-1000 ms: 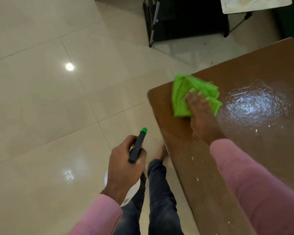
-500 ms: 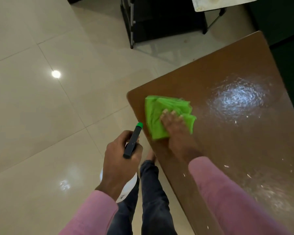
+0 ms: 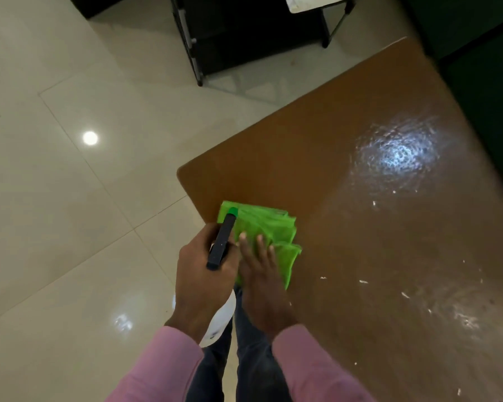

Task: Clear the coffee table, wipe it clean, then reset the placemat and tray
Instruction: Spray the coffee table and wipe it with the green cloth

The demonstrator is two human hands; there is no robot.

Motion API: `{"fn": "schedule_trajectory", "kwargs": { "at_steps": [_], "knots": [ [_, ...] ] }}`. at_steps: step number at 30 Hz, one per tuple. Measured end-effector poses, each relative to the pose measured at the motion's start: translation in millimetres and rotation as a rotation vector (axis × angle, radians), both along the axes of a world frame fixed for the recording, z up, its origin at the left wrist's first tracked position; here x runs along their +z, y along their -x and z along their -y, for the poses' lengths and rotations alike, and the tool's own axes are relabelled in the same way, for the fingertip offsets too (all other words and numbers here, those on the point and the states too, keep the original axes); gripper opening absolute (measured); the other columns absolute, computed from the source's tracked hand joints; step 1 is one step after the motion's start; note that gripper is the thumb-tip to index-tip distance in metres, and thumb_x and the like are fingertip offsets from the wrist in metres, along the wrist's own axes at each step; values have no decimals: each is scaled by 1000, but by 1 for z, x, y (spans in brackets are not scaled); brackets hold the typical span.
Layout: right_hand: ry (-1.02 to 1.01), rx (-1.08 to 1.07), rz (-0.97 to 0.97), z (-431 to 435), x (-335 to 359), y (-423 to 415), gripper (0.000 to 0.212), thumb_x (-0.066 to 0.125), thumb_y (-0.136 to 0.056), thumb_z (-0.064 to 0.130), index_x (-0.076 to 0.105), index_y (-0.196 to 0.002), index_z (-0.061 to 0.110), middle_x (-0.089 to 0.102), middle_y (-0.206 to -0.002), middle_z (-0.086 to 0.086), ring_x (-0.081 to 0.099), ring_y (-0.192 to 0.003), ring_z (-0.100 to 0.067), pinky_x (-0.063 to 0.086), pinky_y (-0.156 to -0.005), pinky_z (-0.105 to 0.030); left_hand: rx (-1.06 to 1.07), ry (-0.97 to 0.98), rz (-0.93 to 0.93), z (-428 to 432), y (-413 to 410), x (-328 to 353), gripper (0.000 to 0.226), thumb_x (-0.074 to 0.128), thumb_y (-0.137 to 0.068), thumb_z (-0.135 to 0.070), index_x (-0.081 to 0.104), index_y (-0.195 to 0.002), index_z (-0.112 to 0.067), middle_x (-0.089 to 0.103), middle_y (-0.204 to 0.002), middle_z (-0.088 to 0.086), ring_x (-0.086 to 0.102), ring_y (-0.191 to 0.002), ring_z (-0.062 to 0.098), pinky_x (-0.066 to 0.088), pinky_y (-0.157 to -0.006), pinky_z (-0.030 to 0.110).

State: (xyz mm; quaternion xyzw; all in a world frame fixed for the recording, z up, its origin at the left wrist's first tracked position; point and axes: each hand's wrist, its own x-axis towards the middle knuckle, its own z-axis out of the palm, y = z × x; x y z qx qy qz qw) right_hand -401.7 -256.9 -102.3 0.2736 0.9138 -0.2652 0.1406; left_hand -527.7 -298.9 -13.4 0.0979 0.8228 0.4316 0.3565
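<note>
Pink-sleeved right hand (image 3: 259, 274) lies flat on the folded green cloth (image 3: 270, 227), fingers (image 3: 259, 248) straight, pressing it onto the brown bench (image 3: 346, 329) at the near-left edge, close to the rounded corner. Left hand (image 3: 201, 280) is wrapped round the dark head of a spray bottle (image 3: 222, 245), whose white body hangs below the wrist. Its green nozzle tip overlaps the cloth's left edge in this view; contact cannot be judged.

Handling: the cloth is probably light, soft and limp, stacked in several loose layers that fan open along its right side. Pushed from one edge it would likely bunch or unfold, so a spread palm across the middle is the sound hold. A pinch at the folded corner would serve for lifting.

Further out, a wet sheen (image 3: 398, 152) and scattered white flecks (image 3: 363, 282) mark bench area probably yet to be wiped and likely slick. Pale floor tiles (image 3: 70, 213) and a dark stand (image 3: 244, 33) lie beyond. Placemat and tray are not in view.
</note>
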Motion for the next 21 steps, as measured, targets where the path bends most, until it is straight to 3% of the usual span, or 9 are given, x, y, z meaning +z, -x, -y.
{"fn": "schedule_trajectory", "kwargs": {
  "at_steps": [3,5,8,11,13,15,18,21],
  "knots": [
    [104,-36,0,-9,9,-7,70,25,-76,21,37,-145,12,24,-156,-2,21,-143,-32,13,-116,-45,-31,-11,-25,-19,1,-1,6,60,-80,-29,61,-85,-25,61,-63,-1,56,-53,29,49,-49,50],
    [88,-144,-22,-54,5,-9,71,25,-76,19,32,-147,11,16,-156,-2,10,-145,-30,10,-118,-47,-73,4,-57,-33,-1,0,4,61,-86,-23,60,-84,-26,58,-60,1,53,-49,31,45,-45,51],
    [-63,-361,-6,-153,-6,-13,83,39,-69,-6,25,-149,9,12,-158,-9,3,-146,-30,3,-119,-46,-56,8,-37,-55,-7,4,15,62,-92,-14,60,-87,-28,57,-62,2,52,-51,33,45,-47,50],
    [-124,-484,66,-254,-9,-14,80,40,-76,-9,18,-151,8,6,-160,-12,0,-146,-36,-1,-119,-45,-62,-20,-7,-73,-18,2,11,62,-92,-13,61,-90,-23,56,-63,2,51,-53,33,46,-48,46],
    [-104,-507,66,-278,-9,-12,78,41,-79,-9,17,-151,8,4,-160,-11,-1,-146,-37,0,-119,-47,-70,-26,-6,-81,-26,-4,9,62,-92,-13,61,-89,-21,55,-60,3,51,-53,34,46,-47,41],
    [-111,-486,17,-255,-11,-11,80,41,-75,-9,19,-150,7,7,-159,-12,-2,-146,-38,2,-119,-50,-80,-17,-7,-92,-34,-10,7,63,-92,-13,61,-88,-19,53,-57,2,51,-52,32,44,-47,37],
    [-42,-380,-104,-166,-12,-22,79,48,-72,-1,29,-148,9,16,-157,-9,2,-144,-32,7,-118,-53,-116,-9,-12,-108,-41,-16,7,65,-90,-17,61,-87,-22,54,-58,-2,46,-46,14,40,-46,25],
    [75,-254,-93,-108,-7,-41,64,44,-92,37,24,-150,18,10,-159,1,-2,-147,-25,-4,-119,-39,-205,-4,-90,-129,-41,-19,15,66,-88,-17,58,-82,-28,60,-68,-11,52,-53,14,41,-47,20]
  ]
}}
